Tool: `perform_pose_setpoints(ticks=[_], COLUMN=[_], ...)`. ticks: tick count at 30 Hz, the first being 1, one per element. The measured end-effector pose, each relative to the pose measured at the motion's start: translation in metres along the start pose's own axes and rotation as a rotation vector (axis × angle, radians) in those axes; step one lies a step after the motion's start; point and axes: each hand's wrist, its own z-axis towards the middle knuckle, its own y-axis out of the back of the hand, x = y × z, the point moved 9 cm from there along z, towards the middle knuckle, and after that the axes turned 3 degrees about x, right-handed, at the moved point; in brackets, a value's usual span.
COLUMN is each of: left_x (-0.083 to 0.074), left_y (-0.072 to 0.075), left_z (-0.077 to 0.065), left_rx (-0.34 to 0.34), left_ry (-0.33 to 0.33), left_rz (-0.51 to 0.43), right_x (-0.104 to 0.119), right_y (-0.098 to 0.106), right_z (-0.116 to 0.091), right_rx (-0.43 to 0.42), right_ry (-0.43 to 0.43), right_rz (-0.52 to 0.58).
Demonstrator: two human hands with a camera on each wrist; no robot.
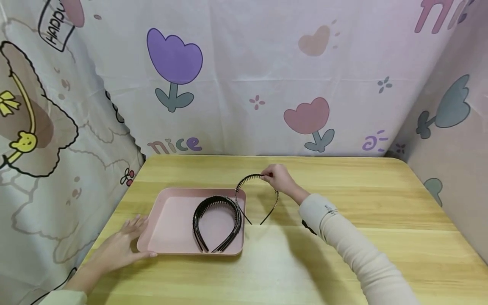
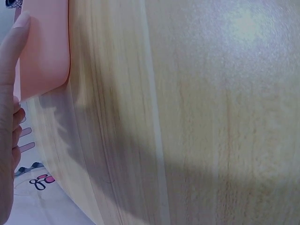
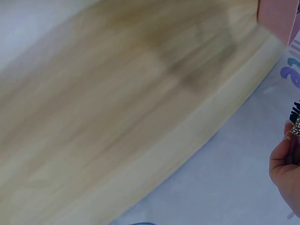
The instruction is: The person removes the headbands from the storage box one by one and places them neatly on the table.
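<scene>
My right hand [image 1: 281, 178] pinches a thin black toothed headband [image 1: 239, 186] by the top of its arch. The headband hangs with its ends down, over the right edge of a pink tray [image 1: 171, 228]. In the right wrist view, only part of that hand [image 3: 286, 171] shows, with the headband's teeth [image 3: 295, 112] and a sparkly surface. Several more black headbands [image 1: 198, 231] lie nested together at the tray's right side. My left hand [image 1: 120, 243] holds the tray's near-left corner, its thumb along the front wall and its fingers at the left side.
The tray rests on a light wood-grain table [image 1: 343, 182]. A printed cloth [image 1: 244, 51] with flowers hangs behind the table and at both sides. A thin black cord [image 1: 57, 288] runs at the lower left.
</scene>
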Motion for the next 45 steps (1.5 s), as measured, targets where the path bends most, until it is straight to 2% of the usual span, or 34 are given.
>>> perform_pose_setpoints(ticks=[10,17,26,39,45], left_x=[0.002,0.004,0.007,0.006,0.007], left_y=[-0.003,-0.003,-0.005,-0.004,-0.004], left_z=[-0.005,-0.006,-0.006,-0.005,-0.006], left_rx=[-0.013,-0.007,0.035,0.012,0.006], left_ry=[0.028,0.054,0.100,0.093,0.095], left_rz=[-0.014,-0.033,-0.058,-0.042,-0.037], right_x=[-0.021,-0.034,-0.051,-0.074,-0.084], right_y=[0.007,0.000,-0.006,-0.007,-0.016], right_z=[0.001,0.006,0.006,0.007,0.009], right_rx=[-0.013,-0.028,-0.024,-0.027,-0.018], right_ry=[-0.035,-0.029,-0.068,-0.125,-0.125], right_rz=[-0.014,-0.015,-0.006,-0.046,-0.055])
